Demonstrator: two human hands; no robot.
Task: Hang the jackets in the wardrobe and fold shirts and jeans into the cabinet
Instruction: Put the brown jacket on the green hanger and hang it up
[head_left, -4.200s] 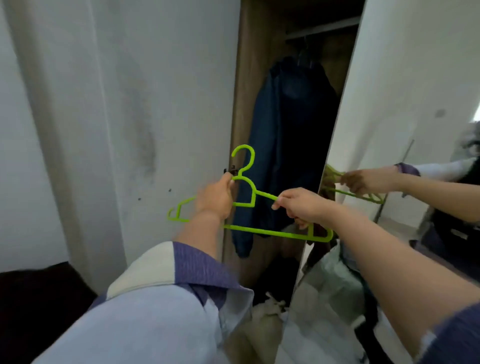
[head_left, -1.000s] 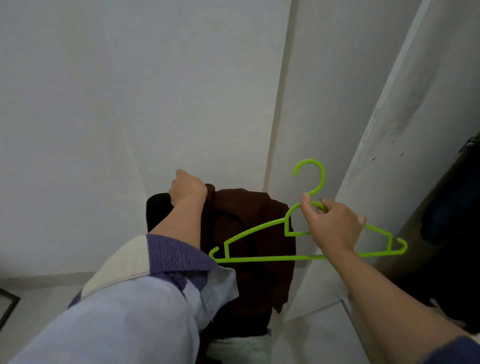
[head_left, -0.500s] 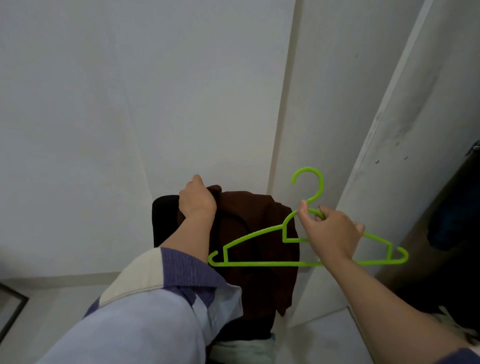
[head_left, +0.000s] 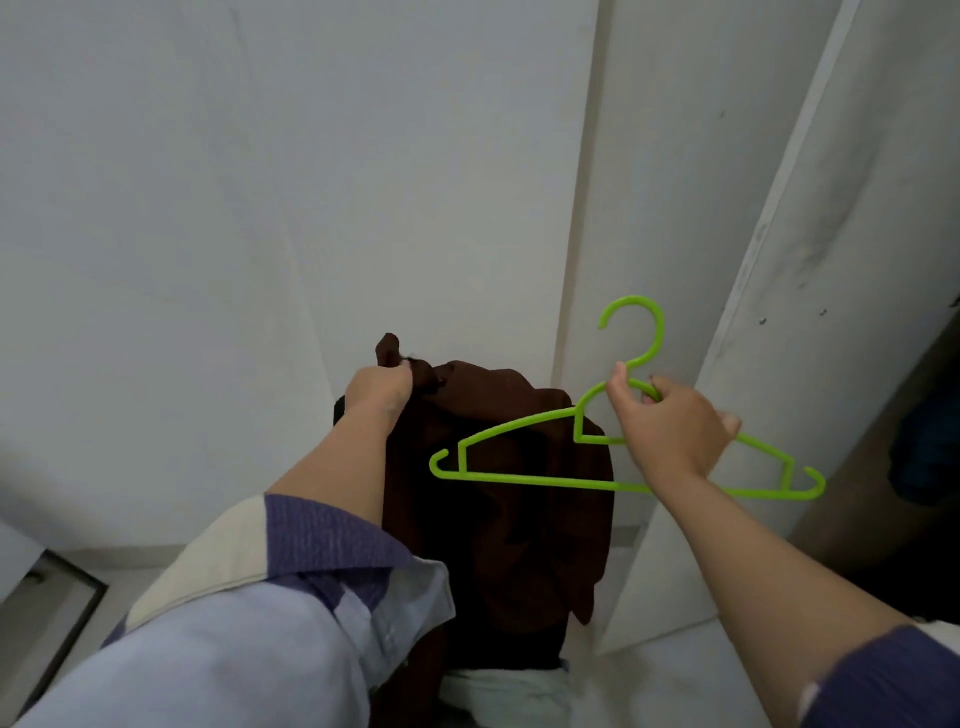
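— Fabric first: what can't you make out on that dark brown jacket (head_left: 519, 499)?

— Its shape, mostly. It hangs in dark folds with little detail, its lower part runs behind the left sleeve (head_left: 270, 613), and I can't tell what the black thing under it is. Something white (head_left: 509, 691) shows below the hem, too crumpled to name. At the right edge the wardrobe opening (head_left: 924, 467) is cut off, with only a blur of blue cloth inside.

— And the hands?

— The left hand (head_left: 379, 389) has its fingers curled round a bunch of the jacket's top edge, a tip of cloth poking up above the knuckles. The right hand (head_left: 670, 431) pinches the green hanger (head_left: 519, 478) at its neck, just under the hook, holding it level in front of the jacket.

— What differs from half a second back?

— The left hand sits higher, and the gathered cloth now stands up past it. The hanger has barely shifted.

— Room to move?

— White wall (head_left: 260, 208) close behind the jacket, the white wardrobe door (head_left: 779, 312) just beside the hanger's right end. Open air lies above both hands.
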